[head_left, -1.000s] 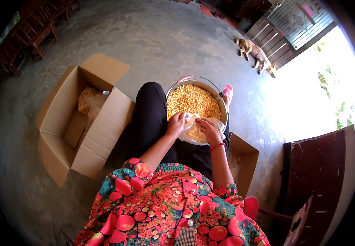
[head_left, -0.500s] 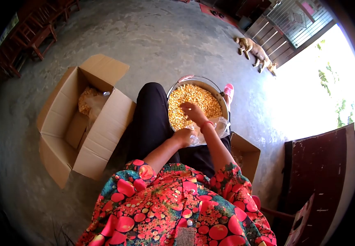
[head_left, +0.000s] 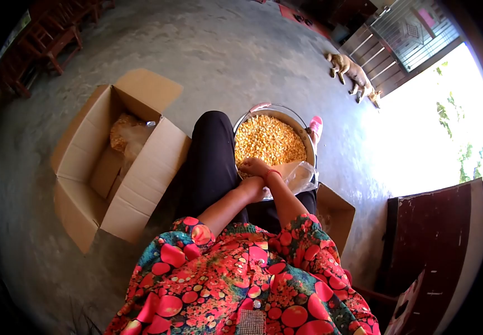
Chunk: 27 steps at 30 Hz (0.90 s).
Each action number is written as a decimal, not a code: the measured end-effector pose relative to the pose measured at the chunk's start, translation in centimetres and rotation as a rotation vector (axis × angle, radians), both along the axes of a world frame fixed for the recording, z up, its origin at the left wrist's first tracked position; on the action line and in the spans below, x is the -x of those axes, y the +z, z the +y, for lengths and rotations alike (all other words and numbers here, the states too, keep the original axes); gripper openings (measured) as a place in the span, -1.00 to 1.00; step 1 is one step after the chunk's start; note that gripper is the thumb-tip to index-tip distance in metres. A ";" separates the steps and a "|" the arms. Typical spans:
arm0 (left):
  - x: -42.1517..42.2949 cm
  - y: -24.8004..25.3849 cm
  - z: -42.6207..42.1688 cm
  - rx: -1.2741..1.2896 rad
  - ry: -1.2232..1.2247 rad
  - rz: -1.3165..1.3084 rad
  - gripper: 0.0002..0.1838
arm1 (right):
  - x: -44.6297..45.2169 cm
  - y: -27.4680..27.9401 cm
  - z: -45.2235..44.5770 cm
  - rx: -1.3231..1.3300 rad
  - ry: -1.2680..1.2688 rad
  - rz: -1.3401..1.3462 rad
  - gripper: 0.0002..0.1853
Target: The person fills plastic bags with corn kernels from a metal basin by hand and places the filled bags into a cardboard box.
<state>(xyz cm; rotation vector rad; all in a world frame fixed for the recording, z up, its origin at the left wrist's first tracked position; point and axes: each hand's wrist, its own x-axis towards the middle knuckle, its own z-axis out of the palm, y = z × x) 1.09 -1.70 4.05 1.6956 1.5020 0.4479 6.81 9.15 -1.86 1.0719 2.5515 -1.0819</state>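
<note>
Between my knees stands a metal bucket [head_left: 310, 146] full of yellow corn kernels [head_left: 269, 139]. My left hand [head_left: 253, 187] is closed on a clear plastic bag [head_left: 300, 177] at the bucket's near rim; its fingers are partly hidden under the other wrist. My right hand [head_left: 255, 166] crosses just above it, fingers curled downward at the near edge of the corn. What it holds, if anything, is hidden. The bag spreads out to the right, over the bucket's rim and my thigh.
An open cardboard box [head_left: 141, 178] on the left contains a plastic bag of corn [head_left: 127, 134]. Another cardboard box [head_left: 336, 215] sits by my right leg. A dog [head_left: 356, 75] lies near the bright doorway. Wooden chairs [head_left: 51, 44] stand at the far left.
My right hand has drawn back from over the corn toward my left hand, and its fingers have curled. My left hand stays at the near rim. The view has shifted slightly.
</note>
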 end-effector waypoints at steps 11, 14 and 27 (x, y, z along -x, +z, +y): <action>-0.5 -3.0 1.2 -0.180 0.206 -0.226 -0.80 | -3.3 4.8 0.3 1.054 -0.958 0.899 -0.85; -0.4 -3.3 1.6 -0.228 0.442 -0.389 -0.83 | -4.5 7.1 0.8 1.076 -0.977 1.045 -0.85; 0.7 -2.0 2.5 -0.098 0.784 -0.989 -0.77 | -6.8 7.4 -2.7 1.036 -1.144 1.304 -0.85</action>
